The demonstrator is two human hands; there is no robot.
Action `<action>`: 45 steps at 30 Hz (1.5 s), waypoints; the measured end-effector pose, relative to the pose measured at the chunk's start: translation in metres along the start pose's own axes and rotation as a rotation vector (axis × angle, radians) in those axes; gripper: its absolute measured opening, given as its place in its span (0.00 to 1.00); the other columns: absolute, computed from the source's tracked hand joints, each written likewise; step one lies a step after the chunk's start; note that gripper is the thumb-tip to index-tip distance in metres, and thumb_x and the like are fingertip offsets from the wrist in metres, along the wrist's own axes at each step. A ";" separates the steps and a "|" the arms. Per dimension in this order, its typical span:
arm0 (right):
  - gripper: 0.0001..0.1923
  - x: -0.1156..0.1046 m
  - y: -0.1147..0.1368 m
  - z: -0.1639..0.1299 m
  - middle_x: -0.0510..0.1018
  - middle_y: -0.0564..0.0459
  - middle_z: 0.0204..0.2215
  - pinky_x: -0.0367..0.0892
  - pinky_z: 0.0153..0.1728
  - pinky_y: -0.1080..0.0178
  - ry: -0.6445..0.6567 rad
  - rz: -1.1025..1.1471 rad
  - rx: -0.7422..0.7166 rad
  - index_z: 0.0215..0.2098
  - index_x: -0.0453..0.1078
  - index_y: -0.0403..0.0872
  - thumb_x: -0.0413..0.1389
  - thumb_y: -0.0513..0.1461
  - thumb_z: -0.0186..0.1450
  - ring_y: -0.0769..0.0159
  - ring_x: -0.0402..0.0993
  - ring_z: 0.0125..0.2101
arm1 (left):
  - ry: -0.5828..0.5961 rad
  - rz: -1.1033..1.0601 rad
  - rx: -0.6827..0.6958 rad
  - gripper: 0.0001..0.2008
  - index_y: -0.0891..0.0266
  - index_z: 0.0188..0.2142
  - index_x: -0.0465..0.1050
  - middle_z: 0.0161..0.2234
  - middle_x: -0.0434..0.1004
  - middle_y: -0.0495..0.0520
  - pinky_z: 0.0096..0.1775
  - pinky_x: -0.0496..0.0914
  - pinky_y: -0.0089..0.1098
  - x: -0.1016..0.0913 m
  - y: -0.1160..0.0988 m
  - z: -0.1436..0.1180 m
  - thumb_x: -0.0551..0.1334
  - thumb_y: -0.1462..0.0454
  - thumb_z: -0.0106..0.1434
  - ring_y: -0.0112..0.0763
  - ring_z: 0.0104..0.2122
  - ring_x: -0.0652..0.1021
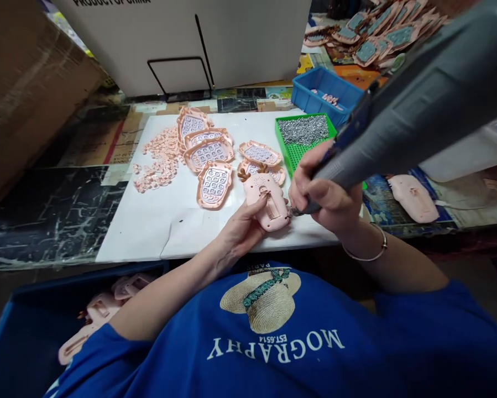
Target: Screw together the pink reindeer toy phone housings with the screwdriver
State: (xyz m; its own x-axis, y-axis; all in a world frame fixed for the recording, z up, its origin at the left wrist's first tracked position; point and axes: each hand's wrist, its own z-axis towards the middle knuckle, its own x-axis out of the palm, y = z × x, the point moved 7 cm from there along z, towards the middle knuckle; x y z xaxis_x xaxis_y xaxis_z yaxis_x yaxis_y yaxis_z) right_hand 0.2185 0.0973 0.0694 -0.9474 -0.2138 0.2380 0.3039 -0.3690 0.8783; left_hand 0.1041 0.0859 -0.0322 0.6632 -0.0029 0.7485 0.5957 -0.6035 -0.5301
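My left hand (245, 225) grips a pink plastic toy casing (268, 193) with brown antlers, its back and battery slot facing up. My right hand (331, 202) is wrapped around a grey electric screwdriver (356, 149). The tool's tip meets or nearly meets the lower right edge of the casing; exact contact is hard to see. Behind the casing lie pink shell halves (214, 185) with keypad panels, some overlapping. A heap of small pink parts (161, 157) is spread to their left. Close beyond my right hand sits a green tray (302, 155) of metal screws.
A blue bin (320, 91) with small pink parts stands behind the green tray. Another pink casing (416, 199) lies at the right. Finished-looking casings (94, 315) fill part of a dark blue crate (14, 331) at lower left. Cardboard boxes (28, 94) flank the white board (136, 237).
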 end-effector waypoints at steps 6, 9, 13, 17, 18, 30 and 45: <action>0.12 -0.045 0.048 0.029 0.68 0.61 0.22 0.58 0.17 0.60 -0.273 -0.158 -0.305 0.39 0.75 0.58 0.66 0.50 0.60 0.68 0.61 0.16 | 0.030 0.030 -0.006 0.18 0.67 0.52 0.73 0.45 0.83 0.62 0.56 0.74 0.48 -0.002 0.001 0.000 0.67 0.64 0.64 0.44 0.45 0.83; 0.11 -0.095 0.044 0.046 0.68 0.61 0.22 0.60 0.22 0.58 -0.475 -0.352 -0.330 0.37 0.72 0.62 0.67 0.50 0.59 0.66 0.65 0.20 | 0.040 0.023 -0.020 0.17 0.67 0.52 0.73 0.45 0.83 0.62 0.57 0.73 0.47 -0.003 0.002 0.001 0.66 0.64 0.65 0.43 0.46 0.83; 0.15 -0.138 0.024 0.061 0.71 0.62 0.24 0.59 0.23 0.58 -0.558 -0.425 -0.333 0.36 0.68 0.64 0.66 0.55 0.57 0.68 0.59 0.19 | 0.035 0.017 -0.028 0.18 0.67 0.53 0.73 0.46 0.83 0.62 0.57 0.73 0.46 -0.003 0.002 0.001 0.66 0.64 0.65 0.43 0.47 0.83; 0.13 -0.152 0.007 0.064 0.73 0.63 0.27 0.57 0.23 0.56 -0.586 -0.411 -0.331 0.37 0.70 0.65 0.65 0.53 0.57 0.68 0.60 0.20 | 0.037 0.023 -0.031 0.18 0.67 0.53 0.73 0.46 0.83 0.63 0.57 0.73 0.47 -0.002 0.002 0.001 0.67 0.63 0.65 0.43 0.47 0.83; 0.13 -0.155 0.004 0.064 0.74 0.64 0.27 0.55 0.22 0.55 -0.597 -0.404 -0.329 0.36 0.70 0.66 0.65 0.54 0.56 0.68 0.59 0.20 | 0.037 0.023 -0.030 0.18 0.66 0.53 0.73 0.46 0.83 0.63 0.57 0.73 0.47 -0.002 0.002 0.001 0.67 0.63 0.65 0.43 0.47 0.83; 0.15 -0.159 -0.002 0.065 0.76 0.66 0.30 0.58 0.26 0.54 -0.576 -0.357 -0.300 0.36 0.70 0.67 0.67 0.55 0.55 0.65 0.61 0.23 | 0.058 0.002 -0.019 0.18 0.66 0.53 0.73 0.46 0.83 0.62 0.57 0.73 0.48 -0.002 0.003 0.002 0.67 0.64 0.65 0.44 0.47 0.83; 0.16 0.013 0.042 0.018 0.63 0.60 0.20 0.54 0.11 0.63 -0.195 0.041 -0.216 0.36 0.75 0.55 0.70 0.51 0.55 0.70 0.57 0.13 | 0.060 -0.048 0.007 0.13 0.65 0.50 0.75 0.45 0.82 0.60 0.54 0.74 0.46 -0.003 0.005 0.004 0.65 0.65 0.66 0.39 0.43 0.82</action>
State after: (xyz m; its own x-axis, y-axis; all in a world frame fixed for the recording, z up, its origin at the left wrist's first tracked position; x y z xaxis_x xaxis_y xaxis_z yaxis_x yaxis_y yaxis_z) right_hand 0.2172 0.0953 0.1163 -0.9289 -0.0621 0.3651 0.3367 -0.5521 0.7627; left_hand 0.1076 0.0863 -0.0386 0.6054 -0.0223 0.7956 0.6291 -0.5989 -0.4955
